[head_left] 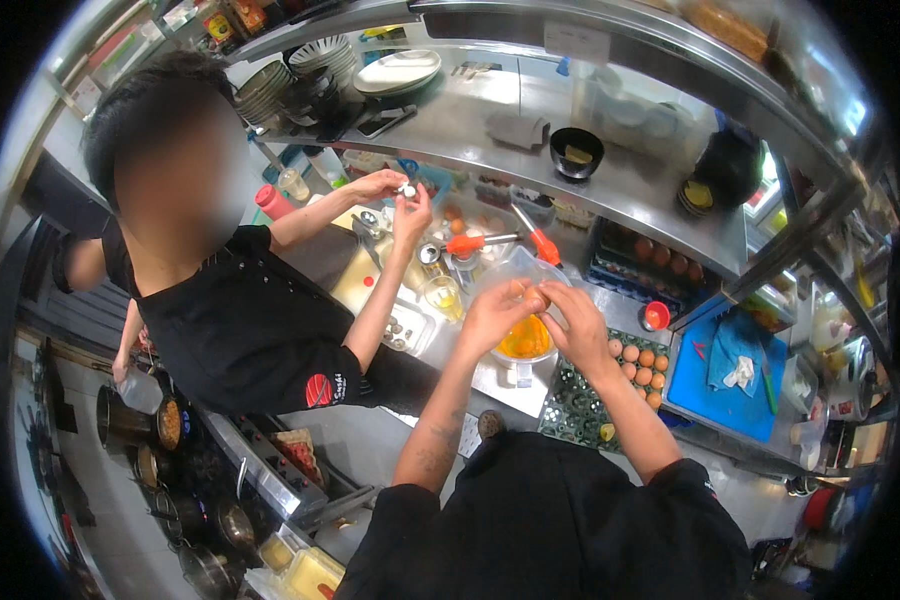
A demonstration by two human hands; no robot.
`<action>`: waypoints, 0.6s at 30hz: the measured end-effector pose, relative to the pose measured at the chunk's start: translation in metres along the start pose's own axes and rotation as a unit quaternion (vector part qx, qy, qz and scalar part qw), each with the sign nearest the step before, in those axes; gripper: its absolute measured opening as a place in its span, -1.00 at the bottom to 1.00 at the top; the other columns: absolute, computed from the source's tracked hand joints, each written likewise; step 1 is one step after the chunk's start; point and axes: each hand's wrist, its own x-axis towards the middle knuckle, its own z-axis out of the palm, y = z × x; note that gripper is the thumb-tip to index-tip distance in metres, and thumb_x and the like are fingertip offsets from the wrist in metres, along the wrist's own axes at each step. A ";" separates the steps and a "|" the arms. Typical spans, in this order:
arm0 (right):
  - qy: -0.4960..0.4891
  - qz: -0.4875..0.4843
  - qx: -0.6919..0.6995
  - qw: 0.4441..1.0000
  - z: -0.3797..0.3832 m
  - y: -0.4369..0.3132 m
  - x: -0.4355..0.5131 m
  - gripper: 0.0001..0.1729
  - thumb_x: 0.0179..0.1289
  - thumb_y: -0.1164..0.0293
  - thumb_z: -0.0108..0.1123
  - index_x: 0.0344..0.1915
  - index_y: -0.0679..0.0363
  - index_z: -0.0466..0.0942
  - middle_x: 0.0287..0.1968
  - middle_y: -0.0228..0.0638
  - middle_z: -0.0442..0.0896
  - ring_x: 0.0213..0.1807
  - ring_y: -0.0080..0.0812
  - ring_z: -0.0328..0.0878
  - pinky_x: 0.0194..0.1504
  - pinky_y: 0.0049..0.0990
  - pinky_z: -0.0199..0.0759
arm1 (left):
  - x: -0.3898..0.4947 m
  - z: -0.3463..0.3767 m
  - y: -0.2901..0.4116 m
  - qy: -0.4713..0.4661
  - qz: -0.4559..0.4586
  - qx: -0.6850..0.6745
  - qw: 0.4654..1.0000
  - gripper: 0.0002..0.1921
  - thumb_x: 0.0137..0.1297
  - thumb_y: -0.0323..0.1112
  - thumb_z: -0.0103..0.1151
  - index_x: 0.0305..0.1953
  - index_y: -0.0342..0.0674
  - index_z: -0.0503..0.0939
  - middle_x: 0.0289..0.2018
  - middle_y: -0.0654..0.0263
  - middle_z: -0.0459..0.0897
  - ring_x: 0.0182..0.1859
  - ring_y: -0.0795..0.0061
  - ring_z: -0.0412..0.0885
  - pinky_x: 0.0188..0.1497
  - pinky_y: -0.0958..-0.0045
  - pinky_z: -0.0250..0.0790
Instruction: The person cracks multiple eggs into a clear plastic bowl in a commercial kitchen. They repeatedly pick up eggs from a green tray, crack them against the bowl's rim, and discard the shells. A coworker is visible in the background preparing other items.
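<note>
Both my hands meet over a clear plastic jug (524, 374) that holds orange-yellow egg yolks (526, 339). A brown egg (534, 296) is pinched between my fingertips above it; whether its shell is cracked cannot be made out. My left hand (499, 315) grips it from the left, and my right hand (574, 319) from the right. Beside my right forearm lies a dark green egg tray (576, 401). Several brown eggs (643, 367) fill its right part, while cups on its left show no eggs.
A co-worker (270, 322) on the left holds a small white piece (407, 190). Two orange-headed torches (466, 244) lie beyond the jug. At right, a blue cutting board (727, 375) carries a cloth and a green-handled knife (768, 386). A steel shelf (457, 142) overhangs the counter's back.
</note>
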 end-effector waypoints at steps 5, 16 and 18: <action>0.002 0.015 0.038 0.999 -0.005 -0.010 -0.002 -0.33 0.26 0.48 0.57 0.38 0.19 0.65 0.41 -0.10 0.69 0.37 0.05 0.69 0.39 -0.12 0.59 | 0.009 -0.005 -0.002 -0.029 -0.006 -0.068 0.997 -0.60 0.61 -0.34 0.38 0.33 -0.38 0.64 0.10 0.22 0.84 0.12 0.50 0.83 0.20 0.45 0.67; 0.028 0.133 -0.012 0.991 -0.061 0.004 -0.081 -0.43 0.29 0.53 0.52 0.31 0.24 0.67 0.34 -0.06 0.71 0.35 -0.01 0.70 0.35 -0.18 0.60 | 0.085 -0.105 0.013 0.130 0.068 0.072 0.987 -0.70 0.57 -0.18 0.46 0.06 -0.30 0.75 -0.13 0.28 0.87 -0.20 0.57 0.81 -0.11 0.53 0.65; 0.040 0.197 0.015 0.979 -0.073 0.006 -0.105 -0.45 0.30 0.55 0.49 0.31 0.25 0.67 0.32 -0.06 0.72 0.34 -0.03 0.70 0.31 -0.21 0.61 | 0.115 -0.121 0.018 0.168 0.046 0.233 0.957 -0.63 0.54 -0.07 0.47 0.04 -0.29 0.76 -0.20 0.30 0.87 -0.24 0.62 0.79 -0.15 0.53 0.61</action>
